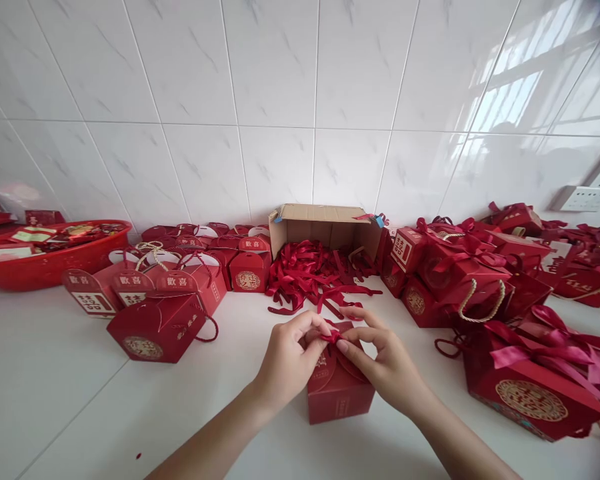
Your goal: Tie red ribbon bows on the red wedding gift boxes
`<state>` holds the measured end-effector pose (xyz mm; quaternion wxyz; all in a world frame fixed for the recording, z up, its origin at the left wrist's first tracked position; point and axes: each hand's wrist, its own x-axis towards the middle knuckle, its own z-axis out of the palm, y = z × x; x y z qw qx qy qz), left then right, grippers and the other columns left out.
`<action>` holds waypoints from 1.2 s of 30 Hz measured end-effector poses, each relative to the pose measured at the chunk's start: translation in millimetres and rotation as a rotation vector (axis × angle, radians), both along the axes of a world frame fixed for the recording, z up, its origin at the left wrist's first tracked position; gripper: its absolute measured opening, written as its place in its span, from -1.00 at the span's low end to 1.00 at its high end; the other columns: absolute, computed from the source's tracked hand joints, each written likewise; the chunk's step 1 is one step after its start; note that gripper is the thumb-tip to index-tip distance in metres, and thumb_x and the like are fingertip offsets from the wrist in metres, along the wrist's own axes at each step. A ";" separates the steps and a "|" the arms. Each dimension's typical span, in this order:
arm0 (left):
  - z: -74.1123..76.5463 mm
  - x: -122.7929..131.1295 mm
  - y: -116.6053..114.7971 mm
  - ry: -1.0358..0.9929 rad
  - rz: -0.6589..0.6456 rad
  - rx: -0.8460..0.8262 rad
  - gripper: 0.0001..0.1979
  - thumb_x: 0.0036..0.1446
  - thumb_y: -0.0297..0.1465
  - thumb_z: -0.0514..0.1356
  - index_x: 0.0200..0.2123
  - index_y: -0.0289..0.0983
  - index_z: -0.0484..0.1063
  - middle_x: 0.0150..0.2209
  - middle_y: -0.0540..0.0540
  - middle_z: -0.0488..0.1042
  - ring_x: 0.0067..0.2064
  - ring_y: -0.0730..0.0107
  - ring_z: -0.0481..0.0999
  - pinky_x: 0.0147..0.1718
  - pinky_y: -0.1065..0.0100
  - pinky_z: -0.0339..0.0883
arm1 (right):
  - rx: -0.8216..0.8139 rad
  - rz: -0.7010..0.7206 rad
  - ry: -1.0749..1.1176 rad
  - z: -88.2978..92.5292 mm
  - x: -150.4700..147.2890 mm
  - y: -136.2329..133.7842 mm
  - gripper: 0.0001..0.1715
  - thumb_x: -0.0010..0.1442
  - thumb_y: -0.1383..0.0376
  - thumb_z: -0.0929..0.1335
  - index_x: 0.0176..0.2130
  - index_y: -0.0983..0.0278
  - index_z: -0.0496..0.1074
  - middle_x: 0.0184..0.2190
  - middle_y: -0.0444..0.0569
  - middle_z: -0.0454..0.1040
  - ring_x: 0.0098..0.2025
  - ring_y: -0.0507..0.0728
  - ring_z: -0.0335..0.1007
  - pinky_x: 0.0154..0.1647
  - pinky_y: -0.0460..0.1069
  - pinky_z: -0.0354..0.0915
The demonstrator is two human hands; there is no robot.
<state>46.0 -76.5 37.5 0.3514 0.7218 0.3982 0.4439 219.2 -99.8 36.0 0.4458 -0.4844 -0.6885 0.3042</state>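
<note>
A small red gift box (341, 397) stands upright on the white table, with a red ribbon (333, 336) at its top. My left hand (294, 353) pinches the ribbon from the left, thumb and forefinger together. From the right, my right hand (384, 357) pinches the same ribbon between thumb and forefinger, its other fingers partly spread. The two hands almost meet above the lid. Behind them, loose red ribbons (305, 267) spill out of an open cardboard box (325, 213) lying against the wall.
Red boxes with rope handles (155, 327) stand at the left, beside a red basin (80, 257) of packets. Ribboned boxes (530, 393) are piled at the right. A white power strip (583, 199) is by the tiled wall.
</note>
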 end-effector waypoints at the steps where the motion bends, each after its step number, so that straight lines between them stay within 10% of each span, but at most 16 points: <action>1: 0.1 0.6 0.9 -0.011 -0.010 0.003 -0.94 0.12 -0.49 0.11 -0.39 -0.25 0.35 -0.40 -0.02 0.50 -0.37 0.41 0.47 -0.37 0.40 0.32 | -0.071 0.051 0.043 0.9 -0.2 0.2 -0.69 0.20 0.10 0.32 -0.41 0.21 0.53 0.16 0.03 0.24 0.19 0.27 0.16 0.12 0.16 0.17; 18: 13.3 -12.0 1.5 0.190 -0.081 0.087 -0.91 0.08 -0.35 0.25 -0.35 -0.21 0.53 -0.32 -0.04 0.54 -0.22 0.35 0.46 -0.23 0.38 0.30 | -0.143 0.086 0.070 2.8 3.0 -6.5 -0.63 0.20 0.01 0.30 -0.31 0.18 0.57 0.04 0.03 0.40 0.17 0.26 0.19 0.17 0.17 0.14; 27: 25.5 -25.4 11.5 0.258 -0.199 -0.055 -0.91 0.11 -0.39 0.21 -0.33 -0.21 0.52 -0.30 -0.03 0.49 -0.24 0.40 0.46 -0.22 0.39 0.32 | 0.089 0.114 -0.330 21.5 19.2 -17.4 -0.64 0.21 0.40 0.26 -0.02 0.11 0.35 -0.25 -0.10 0.46 -0.21 0.08 0.38 -0.17 0.00 0.33; 36: 42.6 -26.5 9.6 0.387 -0.267 -0.037 -0.91 0.14 -0.39 0.17 -0.32 -0.19 0.49 -0.29 0.01 0.50 -0.21 0.39 0.44 -0.21 0.37 0.29 | 0.050 0.111 -0.361 50.0 17.2 -31.9 -0.74 0.26 0.15 0.26 -0.07 0.17 0.33 -0.37 -0.10 0.43 -0.38 0.04 0.34 -0.42 -0.06 0.29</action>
